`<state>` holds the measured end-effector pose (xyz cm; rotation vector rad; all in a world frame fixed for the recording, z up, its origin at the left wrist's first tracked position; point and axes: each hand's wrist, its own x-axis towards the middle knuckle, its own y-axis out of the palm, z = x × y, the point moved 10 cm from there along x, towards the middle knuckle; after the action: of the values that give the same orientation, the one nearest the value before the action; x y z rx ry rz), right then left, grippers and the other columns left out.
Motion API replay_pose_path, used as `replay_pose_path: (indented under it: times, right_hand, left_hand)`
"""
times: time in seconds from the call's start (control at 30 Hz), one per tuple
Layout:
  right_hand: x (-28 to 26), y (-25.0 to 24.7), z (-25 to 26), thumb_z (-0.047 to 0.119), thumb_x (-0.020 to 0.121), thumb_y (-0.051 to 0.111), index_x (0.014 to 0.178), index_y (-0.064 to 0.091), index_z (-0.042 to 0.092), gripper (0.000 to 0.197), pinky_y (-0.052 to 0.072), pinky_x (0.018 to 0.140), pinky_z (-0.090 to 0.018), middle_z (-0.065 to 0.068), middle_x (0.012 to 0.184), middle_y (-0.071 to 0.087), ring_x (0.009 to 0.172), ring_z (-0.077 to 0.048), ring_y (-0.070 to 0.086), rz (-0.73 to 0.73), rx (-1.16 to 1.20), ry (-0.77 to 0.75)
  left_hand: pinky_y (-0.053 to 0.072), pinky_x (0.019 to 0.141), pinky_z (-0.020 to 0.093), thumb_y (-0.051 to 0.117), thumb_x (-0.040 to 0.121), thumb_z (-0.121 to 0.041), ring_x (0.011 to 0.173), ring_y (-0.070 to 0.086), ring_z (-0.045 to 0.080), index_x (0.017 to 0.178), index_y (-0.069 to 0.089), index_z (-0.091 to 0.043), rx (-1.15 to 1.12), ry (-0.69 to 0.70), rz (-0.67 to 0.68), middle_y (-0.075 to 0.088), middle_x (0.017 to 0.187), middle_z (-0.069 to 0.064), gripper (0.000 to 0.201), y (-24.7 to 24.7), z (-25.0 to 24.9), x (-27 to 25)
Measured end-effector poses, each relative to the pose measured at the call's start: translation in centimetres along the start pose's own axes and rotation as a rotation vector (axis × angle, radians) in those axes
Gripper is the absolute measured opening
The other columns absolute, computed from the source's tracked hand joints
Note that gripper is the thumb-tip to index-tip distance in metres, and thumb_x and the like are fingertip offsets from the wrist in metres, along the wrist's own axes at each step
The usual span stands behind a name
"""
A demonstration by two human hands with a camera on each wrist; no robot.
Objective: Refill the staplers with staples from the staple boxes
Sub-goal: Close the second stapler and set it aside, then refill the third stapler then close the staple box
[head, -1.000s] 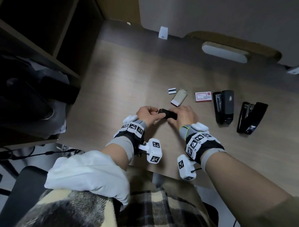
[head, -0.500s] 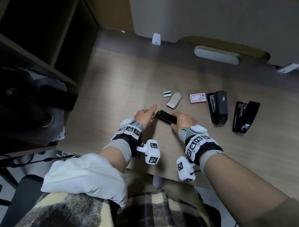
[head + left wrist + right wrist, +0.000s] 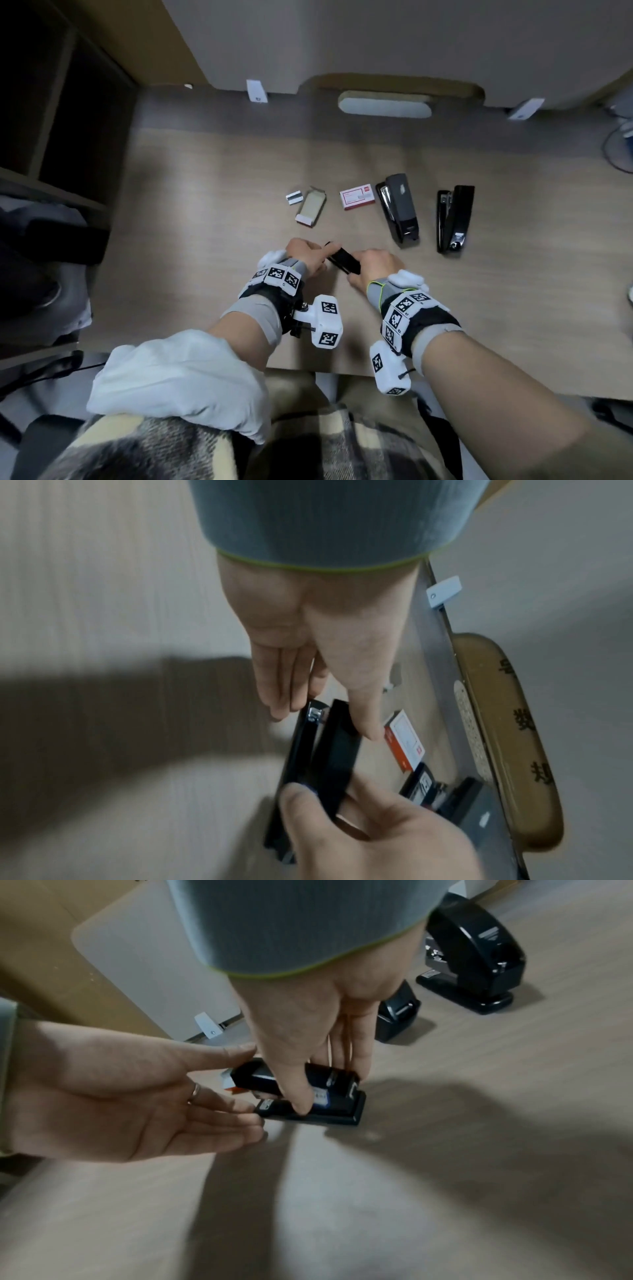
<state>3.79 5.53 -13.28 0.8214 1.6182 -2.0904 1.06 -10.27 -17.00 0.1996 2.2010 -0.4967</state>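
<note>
A small black stapler (image 3: 342, 261) lies on the wooden desk (image 3: 205, 205) between my hands. My right hand (image 3: 371, 267) grips its rear end, thumb on one side and fingers on the other, as the right wrist view shows at the stapler (image 3: 329, 1096). My left hand (image 3: 308, 255) is at the front end with straight fingers (image 3: 281, 696) touching the base tip and the thumb (image 3: 363, 696) lying along the top arm. A closed red and white staple box (image 3: 357, 199) sits further back. An opened staple box (image 3: 311, 207) and a short staple strip (image 3: 294, 197) lie to its left.
Two larger black staplers (image 3: 399, 212) (image 3: 455, 219) lie with their tops swung open at the right of the desk. A partition with a slot (image 3: 383, 108) closes the back edge. Dark shelves (image 3: 51, 120) stand at the left.
The left hand went from one pointing finger beside the stapler to flat fingers and thumb at its front end. The right hand kept its hold. The head view shifted.
</note>
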Motion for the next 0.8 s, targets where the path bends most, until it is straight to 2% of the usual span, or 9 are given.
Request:
replay_pose_path:
  times: [0.07,0.13,0.23,0.37,0.47,0.57,0.63,0.7,0.8]
  right_hand:
    - [-0.1,0.6,-0.9,0.040,0.081,0.064,0.110,0.065,0.035,0.030,0.043,0.066,-0.026,-0.003,0.099,0.069,0.091,-0.028,0.065,-0.004,0.024,-0.011]
    - [-0.1,1.1,-1.7,0.044,0.081,0.066,0.113,0.064,0.035,0.032,0.044,0.068,-0.027,-0.003,0.101,0.068,0.093,-0.028,0.065,0.000,0.047,-0.016]
    - [-0.2,1.0,-1.7,0.041,0.082,0.064,0.112,0.065,0.033,0.031,0.044,0.067,-0.028,-0.003,0.101,0.069,0.091,-0.029,0.066,0.006,0.079,-0.023]
    - [-0.6,0.4,-3.8,0.035,0.078,0.064,0.107,0.067,0.027,0.031,0.043,0.064,-0.026,-0.003,0.097,0.072,0.086,-0.028,0.066,0.030,0.144,0.005]
    - [-1.2,0.2,-5.5,0.034,0.077,0.067,0.108,0.065,0.022,0.033,0.048,0.067,-0.028,-0.005,0.100,0.071,0.090,-0.029,0.066,0.034,0.212,0.041]
    - [-1.7,-0.1,-7.7,0.035,0.078,0.067,0.111,0.064,0.023,0.035,0.049,0.071,-0.028,-0.005,0.102,0.071,0.092,-0.030,0.066,0.029,0.253,0.081]
    - [-2.2,-0.2,-9.4,0.037,0.076,0.068,0.109,0.065,0.027,0.035,0.053,0.072,-0.028,-0.003,0.099,0.072,0.089,-0.028,0.067,0.033,0.290,0.099]
    - [-2.7,-0.6,-10.5,0.043,0.073,0.067,0.109,0.063,0.029,0.039,0.054,0.072,-0.030,0.001,0.096,0.072,0.088,-0.025,0.067,0.030,0.339,0.094]
    - [-3.3,-3.1,-11.9,0.053,0.072,0.062,0.112,0.057,0.030,0.046,0.054,0.071,-0.032,0.002,0.096,0.070,0.089,-0.026,0.066,-0.013,0.388,0.082]
  left_hand:
    - [0.057,0.081,0.051,0.079,0.070,-0.050,0.061,0.056,0.022,0.069,0.070,-0.002,0.028,0.006,-0.042,0.071,0.072,0.026,0.049,0.8,0.0,0.0]
    - [0.058,0.074,0.047,0.078,0.075,-0.048,0.060,0.054,0.021,0.080,0.073,0.005,0.046,0.024,-0.073,0.073,0.079,0.027,0.054,1.5,-0.4,0.0]
    - [0.047,0.066,0.032,0.077,0.073,-0.054,0.063,0.054,0.020,0.086,0.074,-0.004,0.050,0.027,-0.056,0.072,0.075,0.018,0.051,2.0,-0.9,-0.2]
    - [0.047,0.066,0.030,0.076,0.058,-0.070,0.059,0.056,0.019,0.077,0.071,-0.013,0.025,-0.002,-0.012,0.072,0.067,0.013,0.060,3.8,-2.1,-1.4]
    - [0.051,0.068,0.034,0.085,0.059,-0.055,0.067,0.057,0.022,0.085,0.065,-0.011,-0.036,-0.003,0.056,0.064,0.075,0.009,0.055,6.3,-2.9,-1.7]
    - [0.060,0.085,0.043,0.092,0.062,-0.031,0.083,0.067,0.026,0.106,0.056,-0.011,-0.055,-0.006,0.102,0.066,0.089,0.006,0.060,8.7,-3.1,-2.0]
    - [0.058,0.087,0.042,0.089,0.069,-0.021,0.082,0.065,0.024,0.115,0.056,-0.005,-0.031,-0.023,0.148,0.064,0.085,0.006,0.059,10.4,-2.9,-2.5]
    - [0.058,0.081,0.037,0.089,0.068,-0.022,0.073,0.062,0.021,0.110,0.062,0.000,-0.015,-0.001,0.164,0.064,0.079,0.008,0.055,11.5,-3.5,-2.8]
    - [0.057,0.075,0.033,0.087,0.068,-0.022,0.069,0.062,0.019,0.096,0.067,-0.005,-0.008,0.056,0.172,0.068,0.077,0.006,0.039,12.6,-6.6,-3.6]
